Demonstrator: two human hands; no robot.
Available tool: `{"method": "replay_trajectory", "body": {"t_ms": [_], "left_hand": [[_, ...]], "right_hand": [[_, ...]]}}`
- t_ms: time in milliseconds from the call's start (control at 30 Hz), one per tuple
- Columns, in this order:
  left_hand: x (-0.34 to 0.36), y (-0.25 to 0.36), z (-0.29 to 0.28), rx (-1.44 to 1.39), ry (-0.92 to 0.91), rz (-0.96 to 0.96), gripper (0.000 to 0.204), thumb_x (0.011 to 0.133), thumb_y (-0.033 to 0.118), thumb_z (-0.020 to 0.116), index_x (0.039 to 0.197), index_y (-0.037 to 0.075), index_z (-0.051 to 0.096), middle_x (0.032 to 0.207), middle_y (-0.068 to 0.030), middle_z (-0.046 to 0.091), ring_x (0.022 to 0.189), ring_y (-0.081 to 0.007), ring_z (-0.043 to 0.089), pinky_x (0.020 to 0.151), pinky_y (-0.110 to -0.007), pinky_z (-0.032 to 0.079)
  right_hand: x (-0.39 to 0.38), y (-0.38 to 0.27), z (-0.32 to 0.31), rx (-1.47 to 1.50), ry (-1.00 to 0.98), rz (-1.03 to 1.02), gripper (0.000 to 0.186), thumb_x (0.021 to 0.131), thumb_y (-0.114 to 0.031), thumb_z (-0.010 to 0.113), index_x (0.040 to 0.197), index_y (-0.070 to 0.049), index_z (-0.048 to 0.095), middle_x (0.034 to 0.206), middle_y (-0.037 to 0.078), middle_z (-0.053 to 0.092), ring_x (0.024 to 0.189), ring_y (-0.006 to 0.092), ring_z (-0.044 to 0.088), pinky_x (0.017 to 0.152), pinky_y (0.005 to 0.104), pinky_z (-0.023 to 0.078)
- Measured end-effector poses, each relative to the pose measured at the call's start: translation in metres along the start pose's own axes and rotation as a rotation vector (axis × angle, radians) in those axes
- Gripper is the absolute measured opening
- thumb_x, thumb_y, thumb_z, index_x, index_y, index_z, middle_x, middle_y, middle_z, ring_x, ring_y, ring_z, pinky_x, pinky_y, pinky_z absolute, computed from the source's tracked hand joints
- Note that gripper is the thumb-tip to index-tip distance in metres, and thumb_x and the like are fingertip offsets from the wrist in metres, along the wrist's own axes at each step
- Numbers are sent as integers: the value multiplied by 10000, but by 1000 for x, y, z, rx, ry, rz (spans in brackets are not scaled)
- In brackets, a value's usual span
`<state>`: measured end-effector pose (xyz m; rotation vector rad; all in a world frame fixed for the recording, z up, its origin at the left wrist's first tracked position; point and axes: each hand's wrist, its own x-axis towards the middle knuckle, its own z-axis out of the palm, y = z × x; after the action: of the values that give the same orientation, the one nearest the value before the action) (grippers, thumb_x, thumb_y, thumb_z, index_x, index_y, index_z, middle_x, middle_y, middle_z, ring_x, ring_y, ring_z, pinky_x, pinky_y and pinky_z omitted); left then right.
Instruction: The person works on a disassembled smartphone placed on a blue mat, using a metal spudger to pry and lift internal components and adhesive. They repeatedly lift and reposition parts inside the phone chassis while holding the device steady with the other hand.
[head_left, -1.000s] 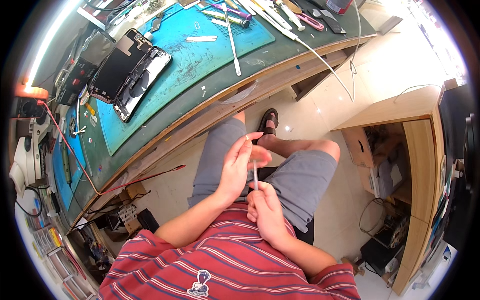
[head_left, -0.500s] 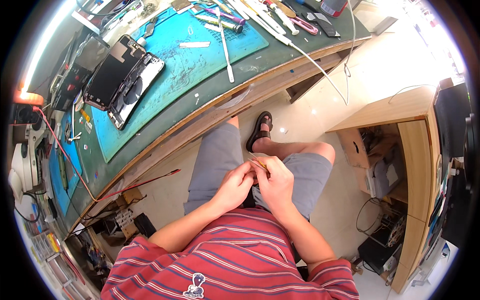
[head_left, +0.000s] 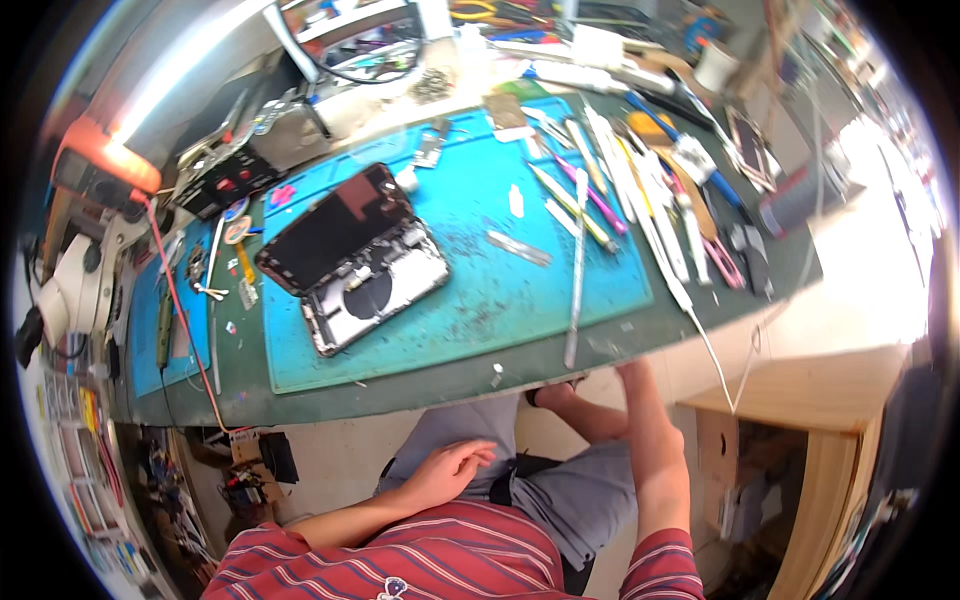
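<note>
My left hand (head_left: pixel 455 472) rests over my lap near the left thigh, fingers loosely stretched and nothing seen in them. My right forearm (head_left: pixel 655 460) reaches forward to the desk's front edge, where the hand passes out of sight beneath it. On the blue work mat (head_left: pixel 520 320) lies an opened phone: its dark screen panel (head_left: pixel 340 230) is tilted up behind the body (head_left: pixel 380 295), whose inside parts are exposed. A thin metal tool (head_left: pixel 577 280) lies near the mat's front right, its tip over the mat's edge.
Pens, tweezers and other slim hand tools (head_left: pixel 640 200) crowd the desk's right side, with a white cable (head_left: pixel 700 335) hanging off the edge. An orange multimeter (head_left: pixel 100 170) stands at the left, its red lead (head_left: pixel 180 300) running down. A wooden cabinet (head_left: pixel 800 385) is at my right.
My hands, earlier together over my lap around a small thin yellowish thing, have parted. The right has gone forward under the desk edge. The view has tilted up toward the desk.
</note>
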<state>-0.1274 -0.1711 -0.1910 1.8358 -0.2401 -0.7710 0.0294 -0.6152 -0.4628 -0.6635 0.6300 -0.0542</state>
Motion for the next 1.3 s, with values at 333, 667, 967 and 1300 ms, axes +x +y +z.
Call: {"method": "replay_trajectory", "body": {"t_ms": [333, 667, 967, 1300], "left_hand": [[-28, -15, -23, 24, 137, -89, 192, 1101, 65, 598, 1181, 38, 770, 951, -77, 767, 893, -215, 767, 808, -348, 595], [-54, 41, -41, 207, 371, 373, 296, 994, 12, 653, 1223, 116, 809, 990, -65, 782, 845, -285, 760, 731, -404, 613], [-68, 139, -166, 528, 1178, 660, 435, 984, -84, 636, 1414, -20, 636, 1378, -186, 675, 1155, -288, 703, 994, -407, 576], [-19, 151, -214, 174, 1045, 467, 338, 1113, 177, 700, 1416, 27, 702, 1192, -186, 813, 1055, -291, 820, 903, -404, 637]], "right_hand": [[-95, 11, 96, -1419, 27, -305, 193, 1059, -122, 672, 1186, -7, 762, 1089, 130, 785, 915, 240, 762, 773, 405, 590], [-383, -181, 264, -1213, -511, -397, 290, 967, 35, 775, 1255, 5, 781, 994, 46, 742, 745, 80, 666, 622, 236, 501], [-218, -235, 374, -1664, -86, -1444, 272, 1005, -26, 698, 1267, -13, 769, 1154, 163, 744, 1016, 350, 729, 923, 439, 580], [-430, -253, 412, -712, -456, -1847, 302, 1107, -244, 585, 1269, -14, 693, 1188, 119, 699, 1084, 261, 659, 922, 396, 538]]}}
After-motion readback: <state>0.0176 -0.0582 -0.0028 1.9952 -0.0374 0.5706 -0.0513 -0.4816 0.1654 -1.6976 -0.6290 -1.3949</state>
